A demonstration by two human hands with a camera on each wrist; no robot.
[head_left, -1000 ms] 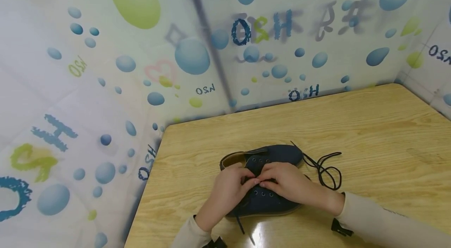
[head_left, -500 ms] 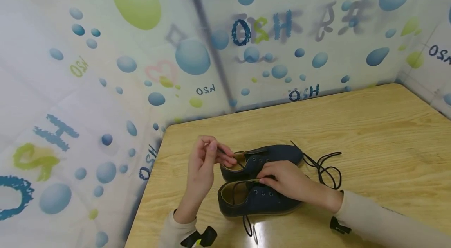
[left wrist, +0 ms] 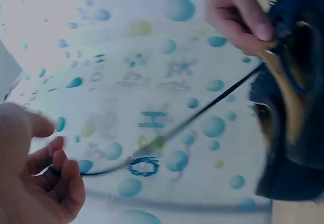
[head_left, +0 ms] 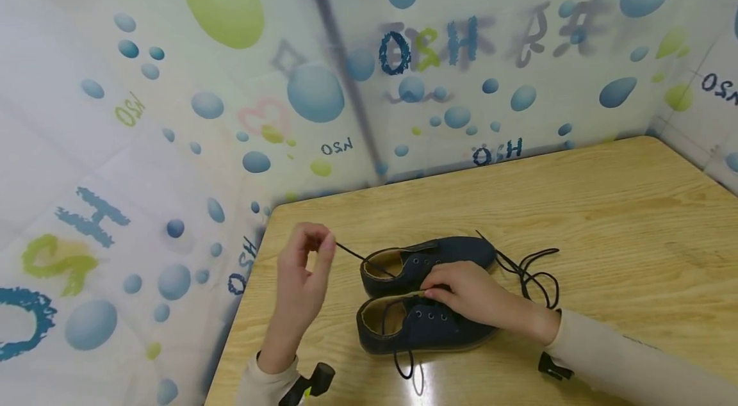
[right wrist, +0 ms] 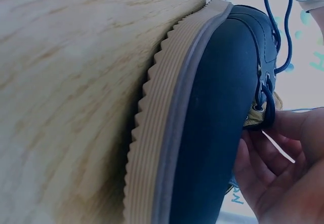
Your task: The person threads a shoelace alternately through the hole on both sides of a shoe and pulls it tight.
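Two dark blue shoes lie side by side, toes to the right: the near shoe [head_left: 438, 332] and the far shoe [head_left: 467, 251]. My left hand [head_left: 305, 271], raised left of them, pinches a black lace [head_left: 348, 251] that stretches taut across the far shoe's opening. In the left wrist view the lace [left wrist: 202, 110] runs from the left hand [left wrist: 45, 168] to the near shoe's tongue. My right hand [head_left: 469, 296] pinches the tongue of the near shoe; the right wrist view shows those fingers at the tongue [right wrist: 255, 117]. A lace loop [head_left: 403, 364] hangs over the near shoe's side.
The wooden table [head_left: 605, 214] holds both shoes. Beside the far shoe's toe lies a loose, looped black lace [head_left: 539, 276]. A patterned curtain [head_left: 438, 118] stands behind and to the left of the table.
My left hand has left the near shoe's tongue, moving up and left and drawing the lace out. The lace loop at the shoe's near side has shifted; my right hand has barely moved.
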